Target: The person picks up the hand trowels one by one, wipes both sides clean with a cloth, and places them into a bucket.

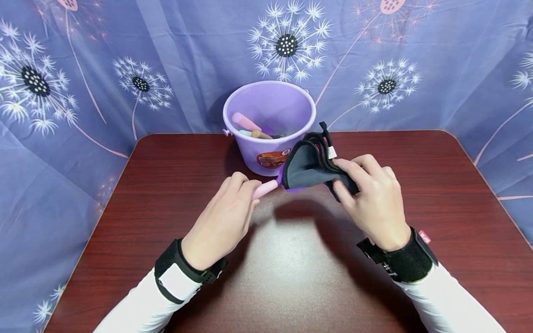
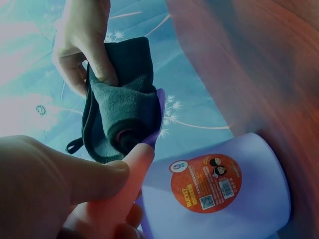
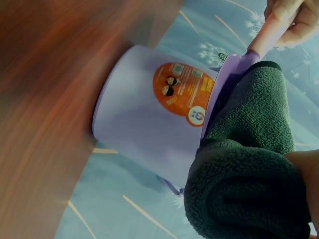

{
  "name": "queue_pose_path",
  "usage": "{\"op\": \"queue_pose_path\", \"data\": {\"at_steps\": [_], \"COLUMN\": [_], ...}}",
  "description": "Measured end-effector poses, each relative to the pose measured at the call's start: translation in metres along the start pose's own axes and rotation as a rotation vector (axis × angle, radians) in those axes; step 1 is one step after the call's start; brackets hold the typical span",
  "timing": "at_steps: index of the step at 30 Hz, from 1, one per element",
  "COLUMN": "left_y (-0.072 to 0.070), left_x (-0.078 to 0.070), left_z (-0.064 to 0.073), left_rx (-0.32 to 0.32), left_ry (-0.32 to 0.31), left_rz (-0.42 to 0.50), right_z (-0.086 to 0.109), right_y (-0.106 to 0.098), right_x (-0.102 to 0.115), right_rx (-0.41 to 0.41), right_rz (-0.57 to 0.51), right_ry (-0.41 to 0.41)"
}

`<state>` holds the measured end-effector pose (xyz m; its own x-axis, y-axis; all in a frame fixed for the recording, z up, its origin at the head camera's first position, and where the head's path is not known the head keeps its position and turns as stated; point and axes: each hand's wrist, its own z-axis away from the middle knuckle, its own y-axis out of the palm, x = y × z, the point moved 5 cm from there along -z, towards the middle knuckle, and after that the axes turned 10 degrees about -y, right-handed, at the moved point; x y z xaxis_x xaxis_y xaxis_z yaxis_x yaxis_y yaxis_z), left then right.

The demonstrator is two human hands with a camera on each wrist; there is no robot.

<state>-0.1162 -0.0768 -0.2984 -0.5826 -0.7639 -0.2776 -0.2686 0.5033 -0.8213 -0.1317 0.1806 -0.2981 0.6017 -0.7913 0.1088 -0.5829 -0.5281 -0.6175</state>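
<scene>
My left hand (image 1: 222, 217) grips the pink handle of a purple hand shovel (image 1: 266, 188). A folded dark grey cloth (image 1: 306, 169) with black edging covers most of the shovel's blade, and only purple edges show. My right hand (image 1: 374, 201) pinches the cloth between thumb and fingers, to the right of the blade. In the right wrist view, the fuzzy cloth (image 3: 254, 109) lies along the purple blade (image 3: 224, 82). Both the shovel and the cloth are held up above the table, casting shadows on it, in front of the purple bucket (image 1: 250, 155).
The bucket stands upright at the table's back edge, with an orange label (image 1: 272, 160) on its front. Inside lie several items, including a pink handle (image 1: 245, 121) and a brownish piece (image 1: 260, 134). Behind the dark red wooden table (image 1: 175, 157) hangs a blue dandelion-print curtain (image 1: 200, 55).
</scene>
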Motion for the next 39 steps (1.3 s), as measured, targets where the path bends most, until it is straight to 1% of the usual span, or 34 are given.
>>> {"op": "queue_pose_path", "data": {"at_steps": [3, 10, 18, 24, 32, 39], "left_y": [0.002, 0.007, 0.004, 0.005, 0.009, 0.008], "left_x": [-0.002, -0.005, -0.009, -0.008, -0.002, -0.003], "left_z": [0.001, 0.001, -0.001, -0.001, 0.000, -0.001], "left_rx": [0.000, 0.031, -0.018, -0.025, 0.032, 0.011], "left_ry": [0.004, -0.008, 0.015, 0.020, -0.016, -0.030], "left_rz": [0.012, 0.011, 0.057, 0.084, 0.061, 0.076], "right_z": [0.001, 0.002, 0.002, 0.002, 0.003, 0.004], "right_y": [0.002, 0.007, 0.009, 0.011, 0.014, 0.016], "right_x": [0.003, 0.007, 0.009, 0.010, 0.012, 0.015], "right_rx": [0.006, 0.024, 0.023, 0.029, 0.055, 0.089], "right_rz": [-0.030, -0.102, -0.185, -0.251, -0.341, -0.393], "right_ry": [-0.004, -0.003, 0.016, 0.027, 0.049, 0.054]}}
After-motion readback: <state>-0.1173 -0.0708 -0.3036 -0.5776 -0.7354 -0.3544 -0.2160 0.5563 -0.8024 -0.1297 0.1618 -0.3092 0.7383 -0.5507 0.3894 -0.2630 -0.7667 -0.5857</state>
